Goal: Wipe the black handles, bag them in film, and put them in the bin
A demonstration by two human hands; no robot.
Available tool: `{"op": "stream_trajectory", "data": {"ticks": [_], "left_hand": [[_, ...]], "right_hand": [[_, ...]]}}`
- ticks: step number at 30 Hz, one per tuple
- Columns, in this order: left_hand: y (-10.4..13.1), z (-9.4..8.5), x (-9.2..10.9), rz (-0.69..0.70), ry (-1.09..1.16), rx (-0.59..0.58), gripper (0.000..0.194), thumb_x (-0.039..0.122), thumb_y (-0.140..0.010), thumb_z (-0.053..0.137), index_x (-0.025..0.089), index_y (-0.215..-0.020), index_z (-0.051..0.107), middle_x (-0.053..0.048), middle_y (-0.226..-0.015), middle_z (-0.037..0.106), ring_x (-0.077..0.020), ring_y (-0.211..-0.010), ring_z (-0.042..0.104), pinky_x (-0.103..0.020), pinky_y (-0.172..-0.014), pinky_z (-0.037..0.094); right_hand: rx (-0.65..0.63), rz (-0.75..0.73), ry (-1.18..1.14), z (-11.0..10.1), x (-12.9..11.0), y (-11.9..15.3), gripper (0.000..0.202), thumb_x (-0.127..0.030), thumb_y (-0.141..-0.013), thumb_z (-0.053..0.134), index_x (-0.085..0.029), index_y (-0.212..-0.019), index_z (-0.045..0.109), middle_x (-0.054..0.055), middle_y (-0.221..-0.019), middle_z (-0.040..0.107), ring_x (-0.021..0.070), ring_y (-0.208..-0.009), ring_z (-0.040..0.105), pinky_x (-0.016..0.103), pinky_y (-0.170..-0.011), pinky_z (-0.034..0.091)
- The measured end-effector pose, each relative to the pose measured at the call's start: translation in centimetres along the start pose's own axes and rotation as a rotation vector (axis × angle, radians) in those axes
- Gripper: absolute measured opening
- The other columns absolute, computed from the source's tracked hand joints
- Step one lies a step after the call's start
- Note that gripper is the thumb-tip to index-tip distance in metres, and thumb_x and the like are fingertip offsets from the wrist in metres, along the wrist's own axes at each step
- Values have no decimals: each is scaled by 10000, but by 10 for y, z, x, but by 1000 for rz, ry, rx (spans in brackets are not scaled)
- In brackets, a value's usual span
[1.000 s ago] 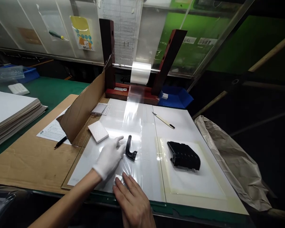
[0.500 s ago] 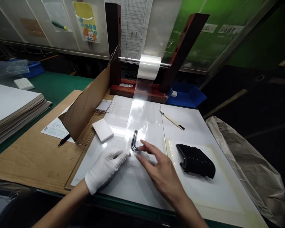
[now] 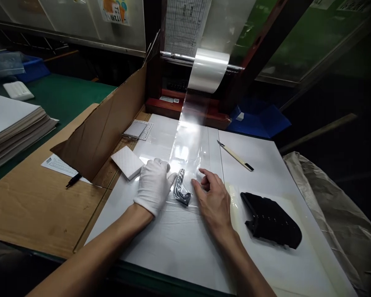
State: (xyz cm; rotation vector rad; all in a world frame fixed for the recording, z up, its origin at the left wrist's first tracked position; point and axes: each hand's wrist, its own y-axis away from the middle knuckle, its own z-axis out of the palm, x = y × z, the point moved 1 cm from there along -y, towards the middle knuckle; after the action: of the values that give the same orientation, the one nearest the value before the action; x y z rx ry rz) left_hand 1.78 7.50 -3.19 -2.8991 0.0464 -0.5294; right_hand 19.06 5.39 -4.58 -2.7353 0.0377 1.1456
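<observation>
A small dark L-shaped part (image 3: pixel 179 189) lies on the white work surface with shiny clear film (image 3: pixel 188 144) over it. My left hand (image 3: pixel 153 183), in a white glove, rests just left of the part; its thumb reaches towards the part's edge and its fingers lie on the film. My bare right hand (image 3: pixel 213 194) is to the right of the part, fingers bent and thumb apart, with nothing visible between them. The film runs down from a roll (image 3: pixel 208 70) on a metal bar at the back. By my left hand lies a white foam block (image 3: pixel 127 162).
At right are a craft knife (image 3: pixel 235 156) and a black plastic part (image 3: pixel 272 218). An upright cardboard sheet (image 3: pixel 108 123) stands at left, near a black pen (image 3: pixel 73 180). A stack of white sheets (image 3: pixel 15 123) is far left; a blue tray (image 3: pixel 259 119) sits behind.
The view has shifted down. My left hand moved forward to beside the part, and my right hand drew back to the right, off it. The film now lies wrinkled over the part.
</observation>
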Motion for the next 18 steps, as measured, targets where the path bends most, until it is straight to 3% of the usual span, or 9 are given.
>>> {"op": "stream_trajectory", "data": {"ticks": [2, 6, 11, 14, 16, 18], "left_hand": [[2, -2, 1, 39, -42, 8, 223, 239, -972, 529, 102, -1051, 687, -157, -940, 631, -284, -815, 533, -380, -680, 377], [17, -6, -5, 184, -57, -7, 290, 220, -1021, 442, 224, -1069, 728, -88, -958, 675, -225, -800, 566, -329, -677, 418], [64, -13, -24, 189, -40, 90, 313, 257, -1018, 451, 175, -1206, 688, -152, -1073, 692, -280, -907, 607, -415, -783, 492], [99, -18, -16, 179, 90, 129, 349, 330, -1005, 463, 165, -1232, 670, -150, -1066, 694, -285, -935, 615, -431, -818, 509], [112, -18, 6, 97, 390, -17, 394, 410, -974, 484, 171, -1222, 677, -127, -1007, 705, -269, -901, 627, -410, -817, 514], [115, -11, 39, -20, 691, -264, 460, 486, -944, 507, 170, -1232, 678, -97, -901, 717, -245, -811, 651, -373, -762, 525]], "right_hand": [[-6, -41, 17, -2, 1, 1, 286, -385, -941, 542, -226, -1092, 726, 36, -876, 600, 212, -866, 549, 371, -799, 446], [-25, -88, 41, -17, 0, 23, 293, -394, -965, 526, -238, -1023, 768, 32, -791, 587, 212, -813, 550, 362, -728, 445], [54, -93, -66, -47, 8, 98, 304, -364, -1001, 510, -235, -1192, 709, 22, -810, 620, 156, -729, 605, 275, -630, 499], [231, -110, -154, -52, 23, 146, 245, -263, -959, 600, -247, -1170, 723, 27, -885, 708, 148, -766, 671, 235, -662, 539], [380, -117, -149, -50, 34, 166, 238, -206, -921, 643, -246, -1134, 742, 28, -932, 754, 160, -797, 707, 242, -722, 563], [463, -109, -170, -46, 43, 176, 243, -193, -903, 657, -252, -1120, 749, 24, -980, 776, 168, -833, 731, 245, -782, 578]]}}
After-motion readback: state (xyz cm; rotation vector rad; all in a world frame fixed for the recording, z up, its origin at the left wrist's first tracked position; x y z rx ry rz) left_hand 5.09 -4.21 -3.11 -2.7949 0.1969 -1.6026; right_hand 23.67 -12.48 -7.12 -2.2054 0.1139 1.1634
